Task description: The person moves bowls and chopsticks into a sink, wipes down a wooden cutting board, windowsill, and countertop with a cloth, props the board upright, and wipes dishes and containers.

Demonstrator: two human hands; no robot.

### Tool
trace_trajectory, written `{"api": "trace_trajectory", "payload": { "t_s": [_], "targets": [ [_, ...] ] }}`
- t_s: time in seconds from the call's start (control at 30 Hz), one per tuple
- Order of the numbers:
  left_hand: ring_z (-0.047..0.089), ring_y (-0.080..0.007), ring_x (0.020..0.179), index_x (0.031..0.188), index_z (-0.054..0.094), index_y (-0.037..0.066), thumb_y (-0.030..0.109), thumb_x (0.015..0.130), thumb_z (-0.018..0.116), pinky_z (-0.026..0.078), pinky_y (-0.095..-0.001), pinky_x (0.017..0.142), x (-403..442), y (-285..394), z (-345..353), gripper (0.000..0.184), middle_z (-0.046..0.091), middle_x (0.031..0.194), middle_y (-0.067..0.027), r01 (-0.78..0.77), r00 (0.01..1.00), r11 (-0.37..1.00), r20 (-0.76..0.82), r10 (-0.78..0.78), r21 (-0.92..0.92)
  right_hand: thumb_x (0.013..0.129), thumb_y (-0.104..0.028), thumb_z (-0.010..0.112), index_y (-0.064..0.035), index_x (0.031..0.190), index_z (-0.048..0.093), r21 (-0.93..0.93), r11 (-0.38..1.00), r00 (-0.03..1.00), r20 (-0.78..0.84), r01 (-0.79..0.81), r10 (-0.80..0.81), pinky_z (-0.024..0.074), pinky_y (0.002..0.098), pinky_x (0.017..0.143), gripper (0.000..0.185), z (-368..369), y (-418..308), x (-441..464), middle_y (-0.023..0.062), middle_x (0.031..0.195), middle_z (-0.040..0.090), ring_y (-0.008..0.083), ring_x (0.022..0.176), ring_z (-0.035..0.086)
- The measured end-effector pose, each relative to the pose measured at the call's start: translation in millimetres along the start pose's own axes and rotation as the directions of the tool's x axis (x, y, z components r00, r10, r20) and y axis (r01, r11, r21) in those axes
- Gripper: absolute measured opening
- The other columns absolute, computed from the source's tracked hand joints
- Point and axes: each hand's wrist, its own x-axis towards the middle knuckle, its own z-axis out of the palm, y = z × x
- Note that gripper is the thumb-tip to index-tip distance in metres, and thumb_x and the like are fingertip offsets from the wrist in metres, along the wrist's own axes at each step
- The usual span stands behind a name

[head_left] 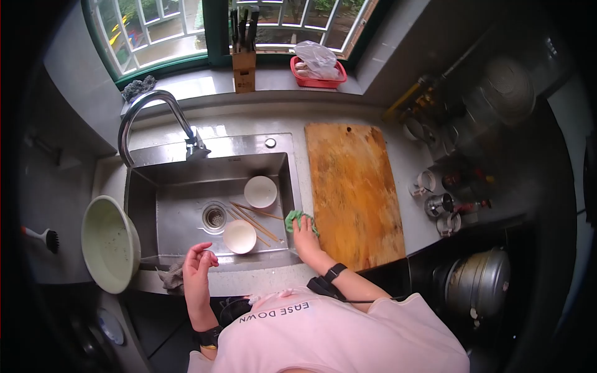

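My right hand point(304, 239) presses a crumpled green cloth point(297, 220) against the sink's right rim, beside the wooden cutting board point(353, 193). Over the front edge of the steel sink point(177, 186), my left hand point(198, 267) is raised with loosely bent fingers and nothing in them. Two white bowls, one farther back point(260, 192) and one nearer point(240, 237), lie in the sink's right half. Several wooden chopsticks point(256, 224) are scattered between and beside them, right of the drain point(214, 217).
A chrome faucet point(155, 96) arches over the sink's back left. The large pale green basin point(111, 244) leans at the left, and a grey rag point(171, 277) lies on the front edge. On the sill stand a knife block point(244, 71) and a red basket point(318, 79). Cups point(449, 224) stand right.
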Motion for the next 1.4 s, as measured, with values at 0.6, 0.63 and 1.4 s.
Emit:
{"api": "trace_trajectory", "payload": {
  "t_s": [0.6, 0.63, 1.4],
  "targets": [
    [0.057, -0.0139, 0.084, 0.122, 0.046, 0.001, 0.01, 0.09, 0.051, 0.047, -0.0242, 0.071, 7, -29, 8, 0.034, 0.058, 0.1, -0.0096, 0.051, 0.873, 0.988, 0.474, -0.116, 0.148, 0.082, -0.02, 0.048, -0.003, 0.1, 0.054, 0.972, -0.13, 0.965, 0.216, -0.197, 0.146, 0.0474, 0.0301, 0.068, 0.025, -46, -19, -33, 0.0067, 0.089, 0.058, 0.0172, 0.076, 0.058],
    [0.057, -0.0143, 0.085, 0.124, 0.044, 0.002, 0.012, 0.09, 0.051, 0.047, -0.0246, 0.072, 7, -30, 10, 0.036, 0.057, 0.102, -0.0099, 0.04, 0.882, 0.987, 0.459, -0.109, 0.158, 0.083, -0.019, 0.047, -0.0036, 0.098, 0.054, 0.935, -0.253, 0.945, 0.29, -0.247, 0.151, 0.0476, 0.0295, 0.065, 0.023, -60, -18, -41, 0.0058, 0.088, 0.058, 0.0161, 0.073, 0.058],
    [0.055, -0.0204, 0.102, 0.137, 0.03, 0.004, 0.024, 0.085, 0.061, 0.048, -0.0293, 0.079, -35, -156, 184, 0.064, 0.049, 0.126, -0.0158, 0.161, 0.789, 0.799, 0.411, -0.456, 0.579, 0.083, -0.021, 0.055, -0.0041, 0.122, 0.044, 0.455, 0.884, 0.899, -0.334, -0.109, 0.283, 0.0433, 0.0394, 0.084, 0.044, -57, 384, -1, 0.0205, 0.111, 0.056, 0.0349, 0.102, 0.054]
  ]
}}
